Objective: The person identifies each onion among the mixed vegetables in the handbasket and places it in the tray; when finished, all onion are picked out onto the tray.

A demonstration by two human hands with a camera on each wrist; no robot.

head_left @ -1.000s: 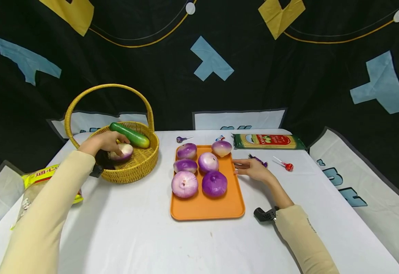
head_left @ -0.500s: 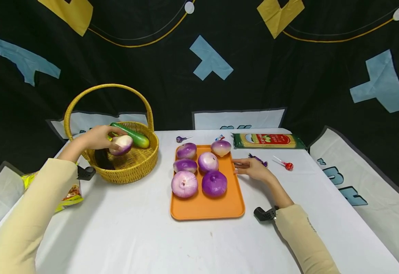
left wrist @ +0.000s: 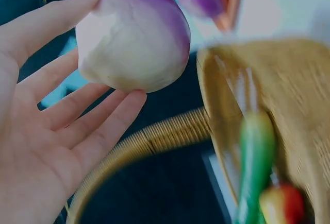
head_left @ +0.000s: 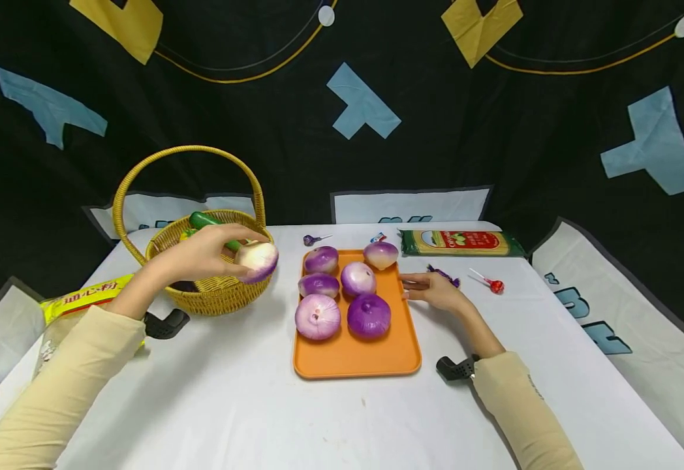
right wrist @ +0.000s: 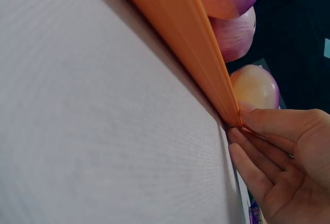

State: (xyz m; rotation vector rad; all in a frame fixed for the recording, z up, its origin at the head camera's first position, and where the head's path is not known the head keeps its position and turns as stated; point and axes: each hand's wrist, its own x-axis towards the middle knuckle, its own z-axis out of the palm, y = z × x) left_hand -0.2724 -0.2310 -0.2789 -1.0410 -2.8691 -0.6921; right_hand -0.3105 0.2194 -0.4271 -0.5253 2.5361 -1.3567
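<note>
My left hand [head_left: 203,258] holds a white and purple onion [head_left: 256,260] [left wrist: 135,38] in its fingertips, above the right rim of the yellow wicker basket [head_left: 213,294]. A green cucumber [head_left: 207,222] [left wrist: 253,157] lies in the basket. An orange tray [head_left: 356,352] holds several purple onions [head_left: 368,315]. My right hand [head_left: 433,290] rests flat on the white table, and its fingers [right wrist: 273,152] touch the right edge of the tray [right wrist: 196,54].
A green noodle packet [head_left: 459,243] lies behind the tray. A red lollipop [head_left: 491,284] and wrapped sweets [head_left: 312,239] are near it. A yellow food bag [head_left: 77,300] lies at the left table edge. Black cloth hangs behind.
My left hand has lifted the onion out of the basket and carried it right, over the rim, toward the tray. The right hand has stayed at the tray edge.
</note>
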